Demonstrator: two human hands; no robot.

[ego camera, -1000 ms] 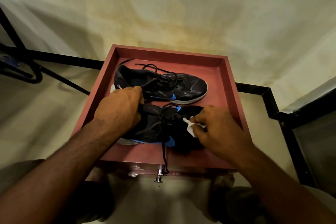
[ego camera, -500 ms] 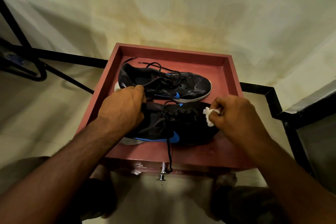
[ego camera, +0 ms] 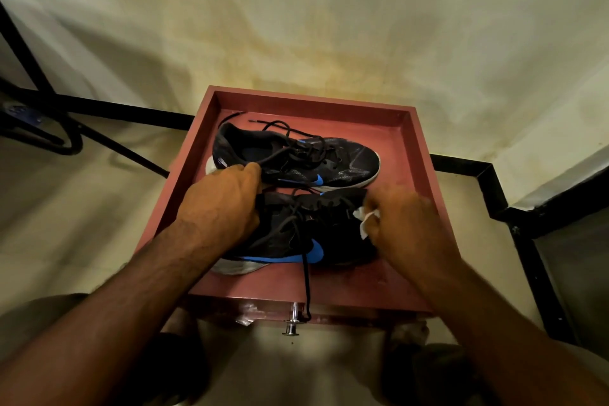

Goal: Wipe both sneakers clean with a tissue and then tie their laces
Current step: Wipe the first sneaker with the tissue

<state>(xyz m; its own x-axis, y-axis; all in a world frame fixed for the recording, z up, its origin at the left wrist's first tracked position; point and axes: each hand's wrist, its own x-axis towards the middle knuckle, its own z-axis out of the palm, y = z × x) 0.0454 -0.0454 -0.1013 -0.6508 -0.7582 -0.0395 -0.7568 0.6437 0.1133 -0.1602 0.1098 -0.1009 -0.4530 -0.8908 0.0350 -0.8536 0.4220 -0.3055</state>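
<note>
Two black sneakers with blue logos lie side by side in a red wooden tray (ego camera: 425, 181), toes to the right. The far sneaker (ego camera: 349, 161) rests untouched, its laces loose. My left hand (ego camera: 224, 204) grips the heel end of the near sneaker (ego camera: 296, 237) and covers its collar. My right hand (ego camera: 405, 224) pinches a crumpled white tissue (ego camera: 365, 221) against the near sneaker's toe. One untied lace of the near sneaker hangs over the tray's front edge.
The tray sits on a small stand with a metal knob (ego camera: 291, 323) at the front. A stained wall rises behind it. Black metal frames (ego camera: 494, 188) stand at the left and right. My knees are below the tray.
My right hand with the tissue swept from the middle of the near sneaker out to its toe, then slid back a little. My left hand kept its hold on the heel.
</note>
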